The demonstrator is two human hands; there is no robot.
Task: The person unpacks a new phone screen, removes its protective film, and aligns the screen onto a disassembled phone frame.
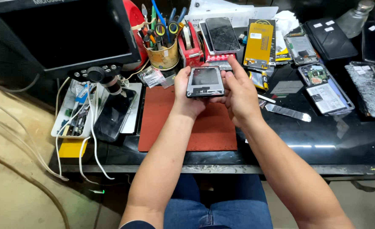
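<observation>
Fingers of two hands, left hand [186, 91] and right hand [239, 95], pinch one opened phone [204, 81] above one red mat [204, 127].

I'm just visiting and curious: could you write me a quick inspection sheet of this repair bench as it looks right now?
Surface: black table with a reddish-brown mat under the hands.
Job's things: opened phone, inner side up, held above the mat.
Clutter: tool cup with scissors and drivers, red tape dispenser, yellow package, dismantled phones, white parts tray, metal pry blade.
Grippers: left hand and right hand both grip the phone's sides.
Cables: white cables hang over the table's left edge.
Surroundings: microscope screen at left, tan floor, blue-trousered knees below.
</observation>
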